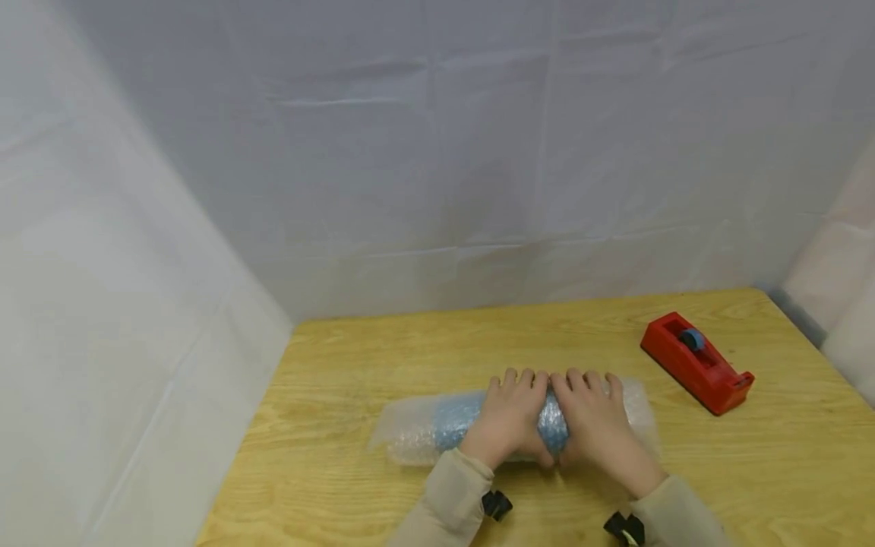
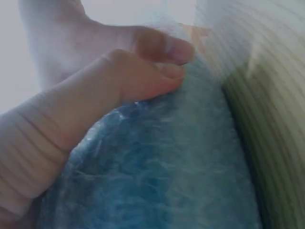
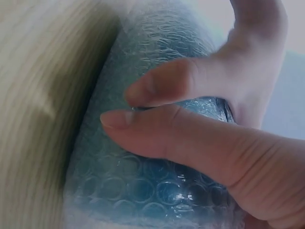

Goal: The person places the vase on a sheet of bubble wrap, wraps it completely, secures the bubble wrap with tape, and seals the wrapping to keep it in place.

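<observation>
A blue cylindrical object [image 1: 454,420], wrapped in clear bubble wrap [image 1: 410,441], lies sideways on the wooden table. My left hand [image 1: 511,418] grips the roll near its middle, fingers over the top and far side, thumb on the near side. Close beside it, my right hand [image 1: 593,418] grips the roll the same way. Both wrist views show the two thumbs nearly meeting on the bubble wrap [image 3: 119,188], with blue showing through the bubbles. Loose wrap extends past the blue part at the left end. What the blue object is, I cannot tell.
A red tape dispenser [image 1: 704,376] with a small blue-edged roll [image 1: 692,339] stands at the right, beyond the wrapped roll. The wooden table [image 1: 328,486] is bordered by white sheeting [image 1: 410,190] behind and at both sides.
</observation>
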Demonstrator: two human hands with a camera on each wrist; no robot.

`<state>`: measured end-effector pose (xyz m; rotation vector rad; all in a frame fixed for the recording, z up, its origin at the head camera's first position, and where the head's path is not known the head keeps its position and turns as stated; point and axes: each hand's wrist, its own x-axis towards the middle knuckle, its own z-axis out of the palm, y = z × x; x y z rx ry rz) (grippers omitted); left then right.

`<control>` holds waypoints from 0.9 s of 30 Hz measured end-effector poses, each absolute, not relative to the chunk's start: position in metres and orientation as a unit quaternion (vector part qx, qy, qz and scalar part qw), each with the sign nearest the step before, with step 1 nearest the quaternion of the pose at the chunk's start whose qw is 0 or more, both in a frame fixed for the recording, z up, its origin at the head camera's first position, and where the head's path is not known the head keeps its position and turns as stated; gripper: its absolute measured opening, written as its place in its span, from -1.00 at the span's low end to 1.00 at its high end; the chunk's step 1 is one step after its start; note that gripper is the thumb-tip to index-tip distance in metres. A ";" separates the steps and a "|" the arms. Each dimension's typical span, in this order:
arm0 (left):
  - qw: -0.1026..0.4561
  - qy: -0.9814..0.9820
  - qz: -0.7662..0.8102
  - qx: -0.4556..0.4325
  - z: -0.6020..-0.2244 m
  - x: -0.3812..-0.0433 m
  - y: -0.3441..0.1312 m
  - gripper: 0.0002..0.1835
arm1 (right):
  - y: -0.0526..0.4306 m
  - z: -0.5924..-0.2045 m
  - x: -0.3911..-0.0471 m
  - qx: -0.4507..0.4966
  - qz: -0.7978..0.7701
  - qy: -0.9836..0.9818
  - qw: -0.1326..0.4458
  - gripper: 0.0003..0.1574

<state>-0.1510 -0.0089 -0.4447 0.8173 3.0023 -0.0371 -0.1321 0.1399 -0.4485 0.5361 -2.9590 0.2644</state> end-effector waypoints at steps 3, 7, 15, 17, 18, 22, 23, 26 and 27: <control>-0.009 0.963 -0.029 0.267 -0.447 -0.150 -0.010 0.23 | 0.142 -0.447 -0.136 0.185 0.089 -0.977 0.061 0.39; -0.040 0.959 -0.043 0.276 -0.452 -0.150 -0.012 0.27 | 0.145 -0.446 -0.141 0.196 0.095 -0.974 0.055 0.34; -0.097 0.950 -0.057 0.291 -0.463 -0.150 -0.019 0.34 | 0.146 -0.443 -0.147 0.203 0.114 -0.973 0.014 0.32; -0.106 0.948 -0.053 0.296 -0.464 -0.150 -0.019 0.33 | 0.146 -0.442 -0.147 0.203 0.114 -0.972 0.013 0.34; -0.110 0.947 -0.054 0.298 -0.464 -0.151 -0.019 0.33 | 0.146 -0.442 -0.147 0.203 0.115 -0.972 0.016 0.34; -0.113 0.944 -0.067 0.301 -0.463 -0.152 -0.018 0.33 | 0.145 -0.443 -0.145 0.204 0.113 -0.972 0.035 0.38; -0.113 0.944 -0.070 0.301 -0.462 -0.152 -0.018 0.34 | 0.145 -0.444 -0.145 0.204 0.112 -0.972 0.042 0.39; -0.107 0.945 -0.071 0.299 -0.461 -0.152 -0.018 0.37 | 0.143 -0.444 -0.143 0.203 0.105 -0.972 0.058 0.43; -0.106 0.946 -0.071 0.299 -0.461 -0.152 -0.018 0.38 | 0.143 -0.444 -0.142 0.202 0.103 -0.972 0.062 0.45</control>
